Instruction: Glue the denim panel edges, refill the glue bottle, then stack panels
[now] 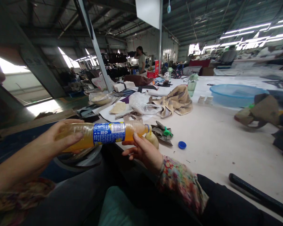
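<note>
A person's left hand (pixel 58 139) is gripping the base of an orange-drink bottle (pixel 108 133), held level over the table's near edge. The right hand (pixel 143 152) is curling under the bottle's neck, beside what may be a small yellowish dispenser (pixel 152 138). A blue cap (pixel 182 145) is lying just beyond on the white table (pixel 214 147). A beige cloth (pixel 176 102) and a blue basin (pixel 235 94) are sitting farther back.
</note>
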Action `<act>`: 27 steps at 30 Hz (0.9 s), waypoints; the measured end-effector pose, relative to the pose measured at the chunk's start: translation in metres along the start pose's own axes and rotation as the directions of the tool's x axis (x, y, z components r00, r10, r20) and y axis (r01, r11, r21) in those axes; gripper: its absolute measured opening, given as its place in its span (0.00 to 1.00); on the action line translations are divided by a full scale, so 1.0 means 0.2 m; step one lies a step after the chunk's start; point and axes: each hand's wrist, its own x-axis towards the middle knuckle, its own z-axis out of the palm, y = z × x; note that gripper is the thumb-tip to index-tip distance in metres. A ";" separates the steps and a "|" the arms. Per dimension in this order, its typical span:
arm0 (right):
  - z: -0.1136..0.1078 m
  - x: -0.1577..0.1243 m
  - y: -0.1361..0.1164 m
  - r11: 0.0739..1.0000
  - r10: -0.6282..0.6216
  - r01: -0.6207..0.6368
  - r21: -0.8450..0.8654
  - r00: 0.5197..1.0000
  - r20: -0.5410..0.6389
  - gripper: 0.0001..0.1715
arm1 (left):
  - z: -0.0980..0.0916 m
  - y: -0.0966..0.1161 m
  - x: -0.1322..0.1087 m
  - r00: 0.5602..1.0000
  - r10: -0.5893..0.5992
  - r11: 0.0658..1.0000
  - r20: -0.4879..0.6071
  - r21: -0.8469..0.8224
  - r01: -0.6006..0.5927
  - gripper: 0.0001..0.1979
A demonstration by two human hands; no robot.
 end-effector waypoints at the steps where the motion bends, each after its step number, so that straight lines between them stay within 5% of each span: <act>1: 0.00 0.00 0.00 1.000 0.000 0.000 0.000 1.000 0.001 0.24 | 0.00 0.00 0.00 1.000 -0.005 1.000 -0.002 0.002 0.005 0.41; 27: 0.00 0.00 0.00 1.000 -0.009 0.009 0.022 1.000 -0.007 0.22 | -0.01 0.02 0.02 1.000 -0.003 1.000 0.007 0.026 0.003 0.41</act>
